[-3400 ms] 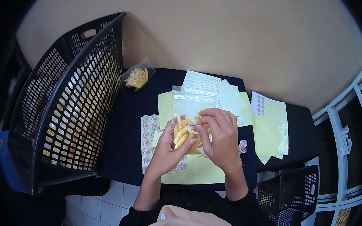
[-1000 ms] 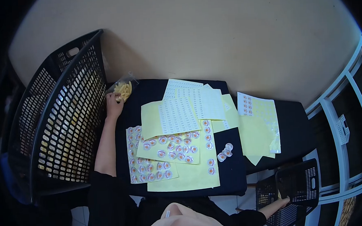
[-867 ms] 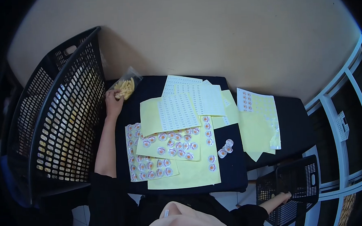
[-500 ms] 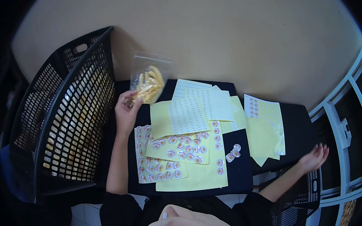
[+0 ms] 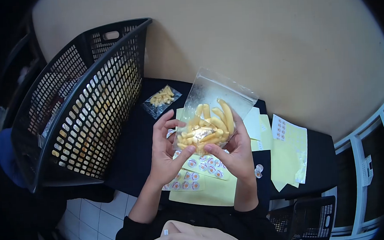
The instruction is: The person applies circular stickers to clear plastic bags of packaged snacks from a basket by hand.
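L hand [image 5: 164, 152] & R hand [image 5: 233, 154] pinch snack bag [image 5: 220, 91] at btm, fingers clamped | bag looks light, soft, slick; sticks [image 5: 210, 127] prob. brittle | best held by edges

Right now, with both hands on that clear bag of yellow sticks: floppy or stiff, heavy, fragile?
Probably floppy: the clear bag creases above its fill, and left hand and right hand cup it from below. Likely light: the yellow sticks fill only its lower half. Perhaps crushable under a hard grip.
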A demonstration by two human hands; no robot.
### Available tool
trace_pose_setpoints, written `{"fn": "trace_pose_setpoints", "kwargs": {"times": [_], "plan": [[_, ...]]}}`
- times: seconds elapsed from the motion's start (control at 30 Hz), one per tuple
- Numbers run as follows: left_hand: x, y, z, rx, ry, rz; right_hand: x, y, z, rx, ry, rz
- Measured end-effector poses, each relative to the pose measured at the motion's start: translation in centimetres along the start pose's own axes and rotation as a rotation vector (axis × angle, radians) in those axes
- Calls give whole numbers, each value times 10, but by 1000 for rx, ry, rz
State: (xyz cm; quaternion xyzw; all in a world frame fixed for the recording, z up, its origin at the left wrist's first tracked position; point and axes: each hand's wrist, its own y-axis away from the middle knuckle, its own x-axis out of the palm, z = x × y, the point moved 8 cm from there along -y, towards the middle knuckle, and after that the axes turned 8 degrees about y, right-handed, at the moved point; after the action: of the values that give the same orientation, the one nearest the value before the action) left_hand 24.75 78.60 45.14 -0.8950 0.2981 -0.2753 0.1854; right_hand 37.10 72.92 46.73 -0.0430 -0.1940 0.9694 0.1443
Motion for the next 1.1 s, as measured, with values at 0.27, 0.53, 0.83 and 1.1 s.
{"fn": "trace_pose_setpoints", "kwargs": {"times": [0.27, 0.53, 0.83, 1.1], "plan": [[-3, 5, 22, -253, -39, 9, 6, 4, -12, 32, 170, 177], [-4, 8, 18, -138, -311, -7, 3, 3, -12, 8, 241, 177], [-7, 14, 24, -215, -102, -49, -6, -1, -12, -32, 256, 132], [-7, 11, 28, -184, 55, -118, -1, -1, -21, 164, 177, 131]]}}
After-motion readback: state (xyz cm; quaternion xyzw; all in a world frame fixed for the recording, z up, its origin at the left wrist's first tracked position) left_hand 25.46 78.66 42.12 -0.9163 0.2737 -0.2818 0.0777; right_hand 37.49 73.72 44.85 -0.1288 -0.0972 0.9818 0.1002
